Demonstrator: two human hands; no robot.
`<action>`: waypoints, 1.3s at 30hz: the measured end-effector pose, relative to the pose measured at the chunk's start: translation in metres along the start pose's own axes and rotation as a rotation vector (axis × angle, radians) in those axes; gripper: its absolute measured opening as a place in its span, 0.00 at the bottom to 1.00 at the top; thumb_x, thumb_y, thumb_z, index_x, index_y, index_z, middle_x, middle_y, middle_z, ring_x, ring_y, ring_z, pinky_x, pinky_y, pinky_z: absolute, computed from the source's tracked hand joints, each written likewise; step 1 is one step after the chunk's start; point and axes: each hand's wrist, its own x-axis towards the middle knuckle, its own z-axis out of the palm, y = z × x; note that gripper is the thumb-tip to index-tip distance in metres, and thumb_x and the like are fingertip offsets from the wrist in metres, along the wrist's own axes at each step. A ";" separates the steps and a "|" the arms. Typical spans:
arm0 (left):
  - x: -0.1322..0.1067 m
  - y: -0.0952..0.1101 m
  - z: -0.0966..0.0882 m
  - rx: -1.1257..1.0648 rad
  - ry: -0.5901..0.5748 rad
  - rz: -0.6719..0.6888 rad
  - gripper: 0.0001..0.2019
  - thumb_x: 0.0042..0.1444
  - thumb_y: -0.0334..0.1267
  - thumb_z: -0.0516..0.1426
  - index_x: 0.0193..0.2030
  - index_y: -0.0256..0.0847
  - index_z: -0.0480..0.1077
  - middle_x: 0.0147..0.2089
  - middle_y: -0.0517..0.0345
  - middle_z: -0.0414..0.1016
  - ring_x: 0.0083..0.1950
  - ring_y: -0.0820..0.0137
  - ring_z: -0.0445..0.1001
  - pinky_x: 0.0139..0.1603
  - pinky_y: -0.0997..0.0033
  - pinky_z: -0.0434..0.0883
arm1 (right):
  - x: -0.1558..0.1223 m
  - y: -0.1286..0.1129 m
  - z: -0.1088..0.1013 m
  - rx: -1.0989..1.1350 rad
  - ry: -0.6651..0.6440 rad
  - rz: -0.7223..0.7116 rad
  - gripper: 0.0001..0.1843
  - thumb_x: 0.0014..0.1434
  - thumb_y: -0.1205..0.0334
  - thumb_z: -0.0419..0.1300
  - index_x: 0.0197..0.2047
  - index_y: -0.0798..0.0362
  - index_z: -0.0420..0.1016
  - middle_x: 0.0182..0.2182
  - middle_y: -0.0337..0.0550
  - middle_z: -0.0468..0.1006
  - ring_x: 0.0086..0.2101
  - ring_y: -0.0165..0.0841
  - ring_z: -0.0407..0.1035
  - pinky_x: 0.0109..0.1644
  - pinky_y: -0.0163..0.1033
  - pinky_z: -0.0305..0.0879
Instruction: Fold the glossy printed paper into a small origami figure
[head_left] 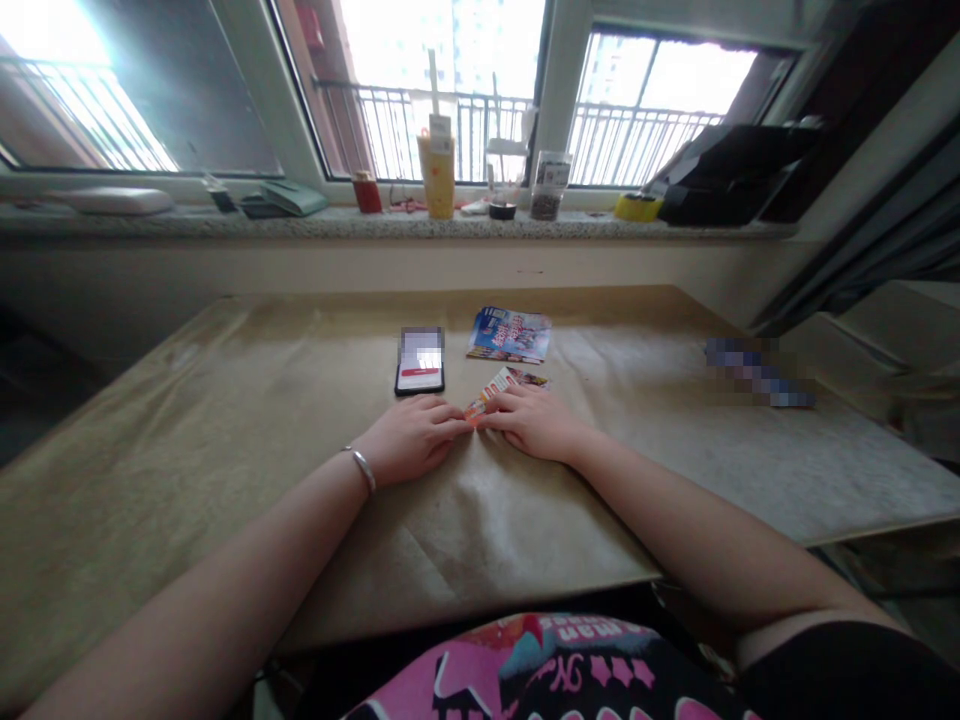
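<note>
Both of my hands meet over a small printed leaflet (493, 388) lying on the table, which looks partly folded, with an orange and white strip set diagonally. My left hand (412, 437), with a silver bangle at its wrist, pinches the leaflet's near left corner with its fingertips. My right hand (531, 422) has its fingers closed over the same sheet and hides much of it. Just beyond lies a fanned stack of blue printed leaflets (511, 335). A smartphone (420, 372) with a lit screen rests beyond my left hand.
A brownish cover (285, 400) spreads over the table. At the right lies a blurred blue item (757, 372). Along the windowsill (300, 228) stand a yellow drink cup (437, 175), a red-brown jar (367, 193), a yellow tape roll (637, 207) and a black box (720, 185).
</note>
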 end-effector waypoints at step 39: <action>-0.006 -0.011 -0.013 0.114 -0.038 -0.002 0.12 0.57 0.31 0.51 0.44 0.45 0.73 0.50 0.57 0.75 0.49 0.66 0.71 0.51 0.62 0.68 | -0.002 0.006 0.009 0.102 0.106 0.010 0.13 0.63 0.65 0.51 0.43 0.49 0.76 0.40 0.47 0.74 0.42 0.35 0.63 0.47 0.41 0.62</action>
